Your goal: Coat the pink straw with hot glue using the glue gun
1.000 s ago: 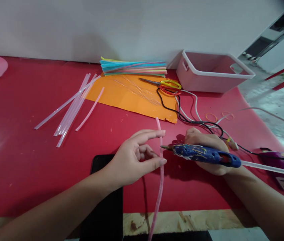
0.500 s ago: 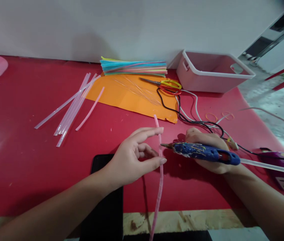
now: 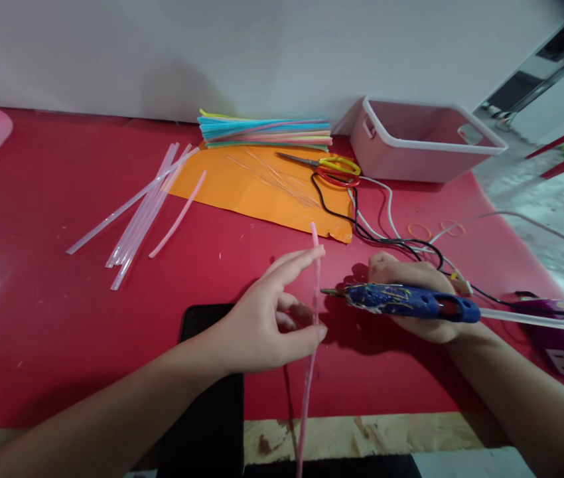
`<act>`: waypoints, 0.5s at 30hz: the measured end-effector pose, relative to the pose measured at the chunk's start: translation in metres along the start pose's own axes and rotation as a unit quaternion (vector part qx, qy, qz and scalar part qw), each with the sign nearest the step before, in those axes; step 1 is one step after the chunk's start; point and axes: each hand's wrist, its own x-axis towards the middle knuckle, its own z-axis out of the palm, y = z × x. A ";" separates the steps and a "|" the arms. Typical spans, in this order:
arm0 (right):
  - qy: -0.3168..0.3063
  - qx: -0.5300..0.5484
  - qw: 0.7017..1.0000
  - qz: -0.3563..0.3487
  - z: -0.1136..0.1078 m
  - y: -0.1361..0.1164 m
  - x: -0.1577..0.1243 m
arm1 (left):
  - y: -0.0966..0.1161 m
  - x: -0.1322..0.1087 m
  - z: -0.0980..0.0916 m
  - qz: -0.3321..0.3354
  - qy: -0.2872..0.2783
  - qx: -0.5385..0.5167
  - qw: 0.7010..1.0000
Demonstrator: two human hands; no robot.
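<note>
A long pink fuzzy stem [image 3: 306, 398] runs upright past the fingertips of my left hand [image 3: 277, 315], which holds it with index finger and thumb spread along it. My right hand [image 3: 411, 275] is wrapped round a blue glue gun [image 3: 391, 300] with dried glue on its front. The gun's metal nozzle points left, a small gap from the stem between my left fingertips. A clear glue stick [image 3: 525, 318] sticks out of the gun's rear. One short pink stem [image 3: 178, 216] lies on the red table [image 3: 53, 318].
Clear glue sticks [image 3: 137, 226] lie at the left. Behind are coloured stems [image 3: 262, 129], an orange sheet [image 3: 242, 182], scissors [image 3: 336, 166] and a pink basket [image 3: 411, 159]. Cables [image 3: 376, 232] cross toward a purple power strip [image 3: 555, 338]. A black object [image 3: 212, 411] lies beneath my left forearm.
My left thumb and index finger have spread further apart along the stem. The stem's lower part has swung left, and the nozzle now stands slightly off it.
</note>
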 end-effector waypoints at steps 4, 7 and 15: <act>-0.008 0.007 1.000 -0.027 -0.001 0.001 0.003 | -0.001 0.001 0.000 0.023 -0.008 0.004 1.000; -0.011 0.006 0.999 -0.041 0.000 0.002 0.002 | -0.002 0.001 -0.001 0.028 -0.011 0.011 0.999; -0.025 -0.003 0.998 -0.052 0.003 0.004 0.000 | -0.004 0.001 -0.003 0.020 -0.004 0.032 0.999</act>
